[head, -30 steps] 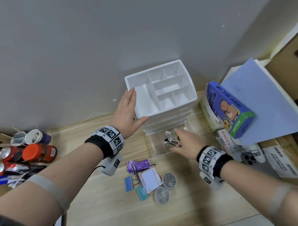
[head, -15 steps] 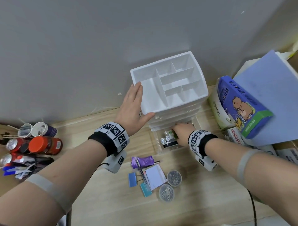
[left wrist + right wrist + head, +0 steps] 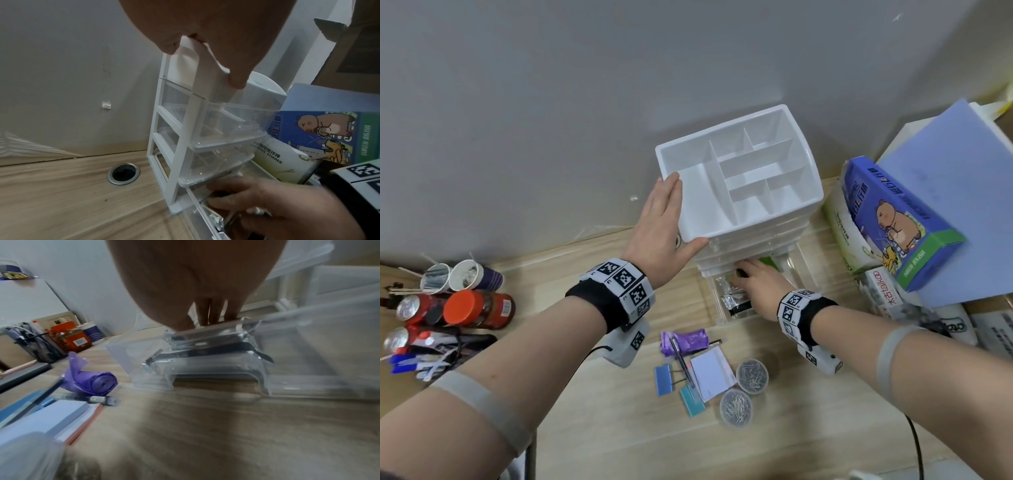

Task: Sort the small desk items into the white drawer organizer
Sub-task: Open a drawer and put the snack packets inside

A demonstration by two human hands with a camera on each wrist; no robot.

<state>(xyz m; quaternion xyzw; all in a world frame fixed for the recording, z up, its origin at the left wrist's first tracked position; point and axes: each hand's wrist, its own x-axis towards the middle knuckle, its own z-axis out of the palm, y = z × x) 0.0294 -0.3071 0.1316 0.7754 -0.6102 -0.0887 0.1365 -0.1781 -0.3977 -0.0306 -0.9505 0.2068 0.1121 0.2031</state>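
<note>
The white drawer organizer [image 3: 756, 222] stands against the wall with its top tray empty. My left hand [image 3: 657, 226] lies flat on its top left corner, fingers straight along the side and thumb on the front edge [image 3: 236, 81]. The clear bottom drawer [image 3: 717, 318] is pulled out. My right hand [image 3: 753, 281] reaches into it and pinches a silver foil packet [image 3: 205, 335] lying over a black-and-silver item. On the desk in front lie a purple bag roll [image 3: 683, 337], a pen [image 3: 681, 363], a note pad [image 3: 712, 375], a blue clip [image 3: 662, 380], a teal clip [image 3: 691, 401] and two round tubs of pins [image 3: 752, 376].
A blue tissue box [image 3: 893, 219] and a coffee-stirrer bag [image 3: 839, 226] crowd the organizer's right side. Jars, cans and paper cups [image 3: 465, 279] stand at the far left. A round cable hole [image 3: 123, 173] sits in the desk left of the organizer.
My right hand has pushed deeper into the bottom drawer, toward the organizer, with the foil packet. The left hand has stayed on the corner.
</note>
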